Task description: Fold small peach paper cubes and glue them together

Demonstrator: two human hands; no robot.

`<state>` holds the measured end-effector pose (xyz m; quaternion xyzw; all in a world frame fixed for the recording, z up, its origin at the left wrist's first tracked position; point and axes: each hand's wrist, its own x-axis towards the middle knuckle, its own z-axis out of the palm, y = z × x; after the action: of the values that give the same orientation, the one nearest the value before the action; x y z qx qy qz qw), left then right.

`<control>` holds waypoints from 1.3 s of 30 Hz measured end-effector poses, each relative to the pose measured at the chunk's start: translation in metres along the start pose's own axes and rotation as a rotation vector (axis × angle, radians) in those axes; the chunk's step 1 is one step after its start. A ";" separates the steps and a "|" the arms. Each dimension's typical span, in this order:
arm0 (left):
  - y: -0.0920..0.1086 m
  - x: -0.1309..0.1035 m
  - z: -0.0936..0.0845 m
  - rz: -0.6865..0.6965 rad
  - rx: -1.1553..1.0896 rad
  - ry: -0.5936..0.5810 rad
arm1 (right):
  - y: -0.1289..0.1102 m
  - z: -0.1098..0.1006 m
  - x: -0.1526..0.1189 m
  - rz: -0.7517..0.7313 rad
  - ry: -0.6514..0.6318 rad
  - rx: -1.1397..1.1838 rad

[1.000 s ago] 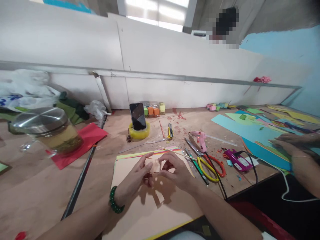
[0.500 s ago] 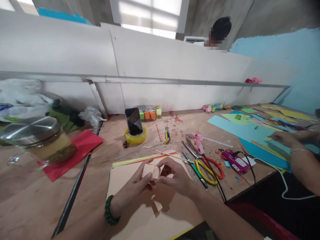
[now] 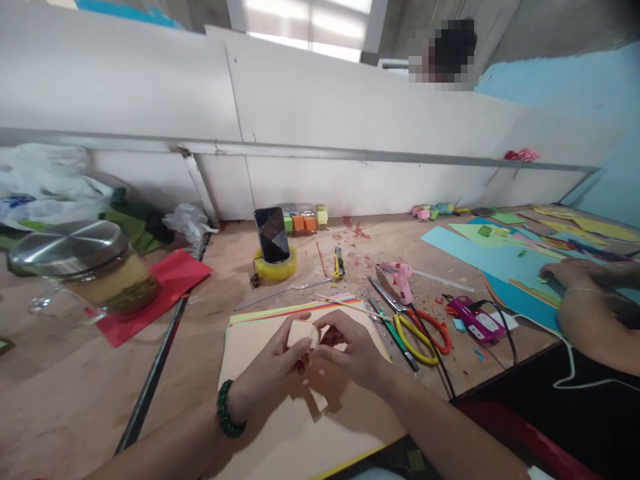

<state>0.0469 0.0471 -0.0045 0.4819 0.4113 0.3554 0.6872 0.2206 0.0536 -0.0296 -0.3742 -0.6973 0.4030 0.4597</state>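
Observation:
Between my two hands is a small folded box of pale peach paper (image 3: 300, 333). My left hand (image 3: 280, 353) grips it from the left, thumb across its near face. On its right side, the thumb and fingers of my right hand (image 3: 347, 343) close on the box's curled edge. Both hands are above a stack of coloured paper sheets (image 3: 265, 433), peach on top, where a small peach paper strip (image 3: 318, 400) lies below the box. A green beaded bracelet (image 3: 230, 408) is on my left wrist.
To the right lie scissors (image 3: 415, 340), a green-handled craft knife (image 3: 400, 343), a pink glue gun (image 3: 401, 283) and a purple power strip (image 3: 475, 319). A phone (image 3: 271, 235) leans on yellow tape (image 3: 275, 267). A glass tea mug (image 3: 95, 267) stands left. Another person's hand (image 3: 565, 273) rests on blue paper at right.
The view has shifted slightly, moving the scene a little to the right. My fingers keep hold of the paper box, with only a slight change in its tilt.

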 end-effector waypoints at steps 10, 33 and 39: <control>-0.001 0.002 0.003 -0.017 -0.080 0.015 | 0.001 -0.003 -0.001 -0.051 -0.002 -0.069; 0.004 -0.002 -0.001 -0.074 -0.222 0.017 | -0.038 -0.016 -0.010 -0.349 -0.081 -0.507; 0.002 0.001 -0.005 -0.174 -0.155 0.031 | -0.048 -0.074 -0.025 -0.069 -0.084 -0.822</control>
<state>0.0428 0.0504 -0.0038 0.3842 0.4335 0.3328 0.7441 0.2906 0.0285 0.0238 -0.4861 -0.8306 0.0903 0.2563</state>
